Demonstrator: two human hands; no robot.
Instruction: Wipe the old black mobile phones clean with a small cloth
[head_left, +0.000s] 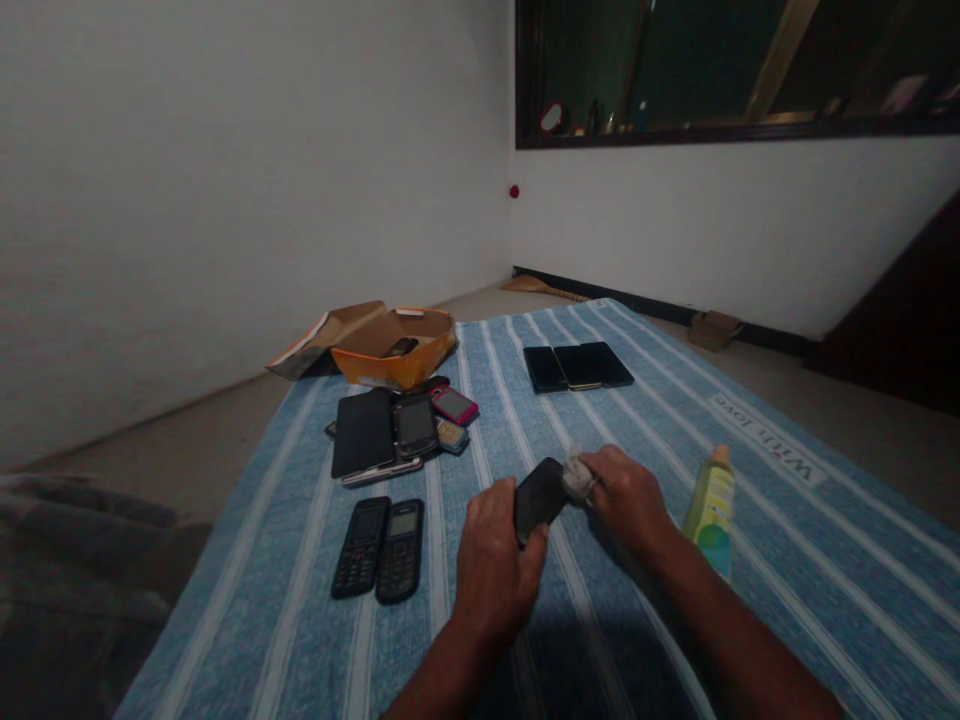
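Observation:
My left hand (496, 560) grips a dark mobile phone (538, 500) by its sides, tilted above the striped cloth (465, 650). In my right hand (624, 495) is a crumpled pale cloth (577, 478), pinched between the fingers and held at the phone's upper right edge. A pair of keypad phones, one black (362, 545) and one with a grey screen (400, 550), lies side by side left of my left hand. Right of my right forearm lies a bottle of yellow-green liquid (712, 505) with a peach cap.
Farther left is a pile of phones, among them a pink one (455, 404) and a black tablet-like slab (363, 432). Behind it an open orange box (401, 365) holds a phone. Several dark smartphones (577, 367) lie in a row at the back. Walls (300, 150) stand beyond.

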